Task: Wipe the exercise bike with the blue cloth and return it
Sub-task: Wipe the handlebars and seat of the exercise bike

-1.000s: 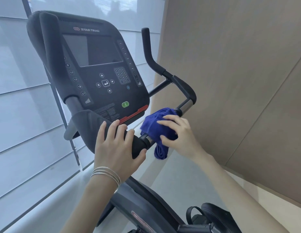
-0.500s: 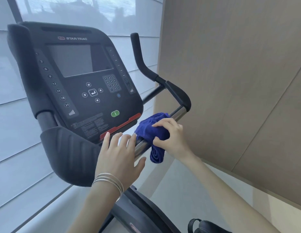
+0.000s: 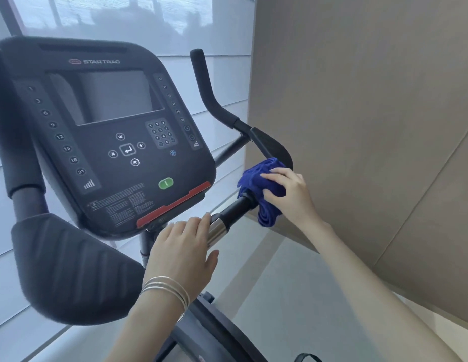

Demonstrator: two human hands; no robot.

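Gripping the bunched blue cloth, the right hand had its fingers curled over the top of the wad and its thumb tucked below. It pressed the wad round the handlebar, just off the lower right corner of the console. A loose tail of cloth hung under the bar.

The bar's long axis ran from beneath the console's bottom edge up and out to the right, toward the black arm pad right of the console. Any wiping stroke would likely have to slide along that line, outward to the pad or back toward the console.

The left hand lay closer to the console, below its red strip. Its fingers were relaxed and fairly straight over the chrome sleeve, resting there rather than clenching, with the thumb free underneath. A short black stretch of bar separated it from the cloth, so the right hand was the one placed to wipe.
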